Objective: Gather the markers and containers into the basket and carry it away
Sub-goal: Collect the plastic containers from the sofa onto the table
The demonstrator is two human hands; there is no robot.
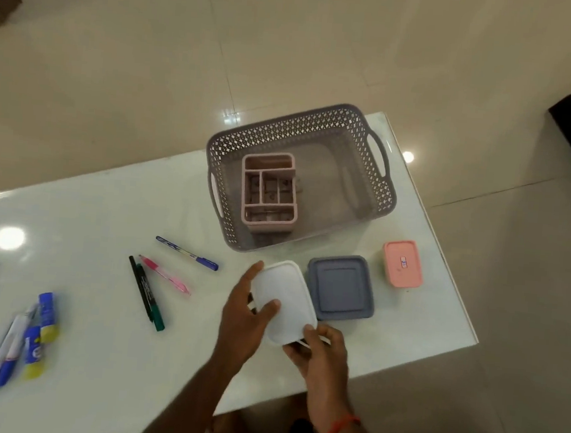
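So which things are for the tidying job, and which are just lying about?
For the job: grey basket, pink organiser inside it, white container held by left hand and right hand, grey container, pink container, blue pen, pink pen, black marker, green marker, marker heap at left.
Just there: white table, tiled floor, blurry brown thing on floor.

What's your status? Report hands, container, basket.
Left hand, right hand grip white container. Basket holds only pink organizer. Grey container, pink container, markers on table. Path to basket open.
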